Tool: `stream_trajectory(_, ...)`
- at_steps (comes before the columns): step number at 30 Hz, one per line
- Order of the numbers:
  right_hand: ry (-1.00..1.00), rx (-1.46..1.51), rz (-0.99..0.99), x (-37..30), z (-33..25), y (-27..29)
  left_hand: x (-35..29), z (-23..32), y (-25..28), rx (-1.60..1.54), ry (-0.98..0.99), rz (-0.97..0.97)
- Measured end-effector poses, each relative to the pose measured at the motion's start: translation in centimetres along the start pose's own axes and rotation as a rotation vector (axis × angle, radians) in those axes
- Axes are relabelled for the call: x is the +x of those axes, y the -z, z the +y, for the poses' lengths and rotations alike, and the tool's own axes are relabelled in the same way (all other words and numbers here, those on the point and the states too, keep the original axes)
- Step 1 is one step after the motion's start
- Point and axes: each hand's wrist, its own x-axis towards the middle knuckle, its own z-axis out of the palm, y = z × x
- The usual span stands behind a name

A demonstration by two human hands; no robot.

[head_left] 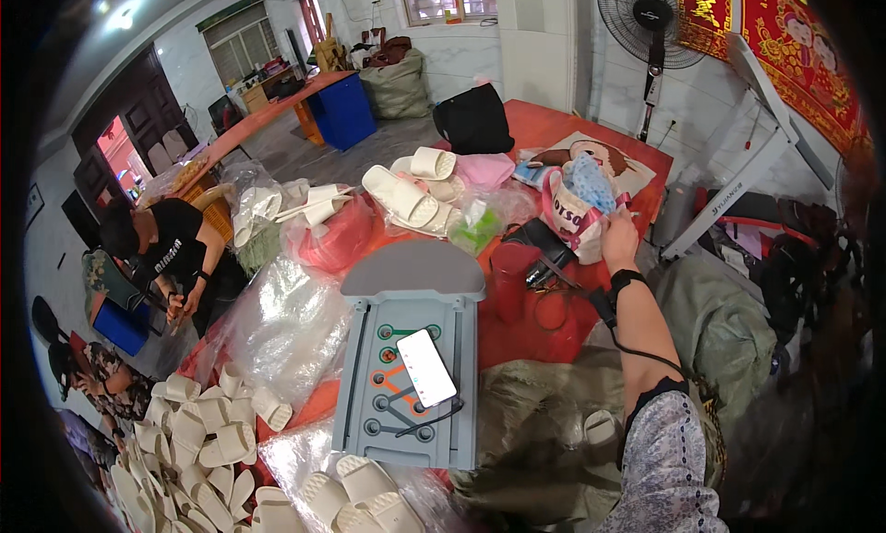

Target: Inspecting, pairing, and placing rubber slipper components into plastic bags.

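My right hand (619, 240) reaches out to the right side of the table, its fingers closed at the right edge of a white and pink tote bag (569, 221). A light-blue patterned cloth (589, 182) bulges from the bag's top. My left hand is out of view. A black cord (637, 353) runs along my right forearm. In front of me a grey plastic board (369, 395) with coloured ring-and-line markings lies on the table, and a phone (426, 369) with a bright white screen rests on it. Left of the bag are a red cup-like container (513, 273) and a black pouch (543, 242).
Cream slippers (203, 431) are heaped at lower left; more slippers (406, 196) lie behind the board. Clear plastic wrap (281, 321) covers part of the red table (554, 122). A person (175, 256) sits at left. A fan (652, 25) and metal frame (738, 191) stand at right.
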Motion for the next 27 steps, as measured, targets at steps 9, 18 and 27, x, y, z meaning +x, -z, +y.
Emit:
stream_trajectory(9, 0.005, 0.224, 0.292, -2.0, 3.6, 4.8, -1.3, -0.4, -1.8, 0.026, -0.046, -0.007)
stream_trajectory(18, 0.209, 0.597, 0.254, -11.8, -1.5, 20.8, -9.3, 0.9, 0.8, 0.001, 0.13, -0.023)
stream_trajectory(27, 0.342, 0.809, -0.046, -26.3, -10.0, 29.1, -9.0, 0.3, 3.6, -0.166, 0.051, 0.049)
